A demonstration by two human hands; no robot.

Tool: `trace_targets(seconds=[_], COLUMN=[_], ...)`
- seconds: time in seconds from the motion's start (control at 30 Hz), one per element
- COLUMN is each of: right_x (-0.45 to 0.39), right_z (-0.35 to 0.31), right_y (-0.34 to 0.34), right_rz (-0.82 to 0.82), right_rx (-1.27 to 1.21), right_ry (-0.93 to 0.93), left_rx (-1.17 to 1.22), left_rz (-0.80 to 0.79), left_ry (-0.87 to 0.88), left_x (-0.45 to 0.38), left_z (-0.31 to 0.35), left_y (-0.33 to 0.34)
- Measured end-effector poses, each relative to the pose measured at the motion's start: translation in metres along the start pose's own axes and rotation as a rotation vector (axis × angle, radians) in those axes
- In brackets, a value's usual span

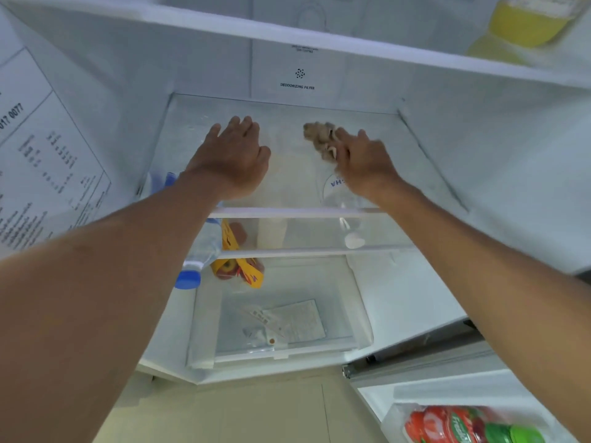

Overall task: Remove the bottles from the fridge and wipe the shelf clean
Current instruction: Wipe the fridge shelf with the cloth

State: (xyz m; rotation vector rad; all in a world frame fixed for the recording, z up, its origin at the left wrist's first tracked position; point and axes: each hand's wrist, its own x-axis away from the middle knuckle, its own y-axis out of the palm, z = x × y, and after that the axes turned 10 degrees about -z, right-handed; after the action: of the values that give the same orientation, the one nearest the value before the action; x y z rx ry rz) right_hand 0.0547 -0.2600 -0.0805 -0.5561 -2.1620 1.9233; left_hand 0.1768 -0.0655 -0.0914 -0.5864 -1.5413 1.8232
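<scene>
Glass shelf (415, 148) carries both hands; water bottle (200, 251) lies below.

— From where is the scene viewed?
— A single wide-angle view is given, taken from head height, faced forward and down into the open fridge.
— How near is it held?
— Close: the glass shelf (287, 174) is met at arm's reach, with both forearms running in from the lower corners. The edges are bent by the lens. No second view is supplied.
</scene>
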Motion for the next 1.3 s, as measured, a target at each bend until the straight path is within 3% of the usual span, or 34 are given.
trace_targets(seconds=[0.13,0.2,0.33,0.43,0.5,0.57,0.63,0.8,0.87,0.93,1.0,1.17,1.3], right_x=[-0.038,-0.018,0.063,0.083,0.068,0.043,0.025,0.07,0.069,0.037,-0.005,-0.087,-0.091], right_z=[-0.015,-0.033,-0.036,0.016,0.065,0.088,0.087,0.076,0.077,0.073,0.069,0.063,0.027], right_y=[-0.002,0.005,0.01,0.0,-0.008,-0.017,-0.018,-0.013,-0.013,-0.013,-0.013,-0.005,-0.002], right_rz=[-0.029,-0.005,0.088,0.117,0.06,-0.021,-0.028,0.029,0.034,0.025,0.031,-0.078,-0.124], right_rx=[0.047,0.095,-0.121,-0.083,0.045,0.055,-0.01,-0.109,-0.094,-0.013,-0.005,-0.033,-0.015], right_ry=[0.126,0.005,-0.32,-0.124,0.135,0.269,0.242,-0.083,0.016,0.232,0.308,0.233,0.062], left_rx=[0.003,0.04,0.094,0.064,0.029,0.011,-0.004,0.039,0.047,0.039,0.049,0.06,0.01], left_rz=[0.005,0.021,0.053,0.0,-0.03,-0.075,-0.062,0.039,0.05,0.049,0.05,0.05,0.136], left_ry=[0.013,0.031,0.109,0.041,-0.054,-0.155,-0.156,0.104,0.123,0.129,0.125,0.088,-0.14], left_x=[0.001,0.002,0.008,0.006,0.003,-0.003,-0.008,-0.009,-0.011,-0.013,-0.014,-0.007,-0.002], left_z=[0.003,0.007,0.009,0.014,0.032,0.059,0.08,0.081,0.077,0.076,0.076,0.076,0.069], left_y=[0.001,-0.002,-0.002,-0.003,-0.009,-0.011,-0.002,0.009,0.011,0.014,0.015,0.01,0.003])
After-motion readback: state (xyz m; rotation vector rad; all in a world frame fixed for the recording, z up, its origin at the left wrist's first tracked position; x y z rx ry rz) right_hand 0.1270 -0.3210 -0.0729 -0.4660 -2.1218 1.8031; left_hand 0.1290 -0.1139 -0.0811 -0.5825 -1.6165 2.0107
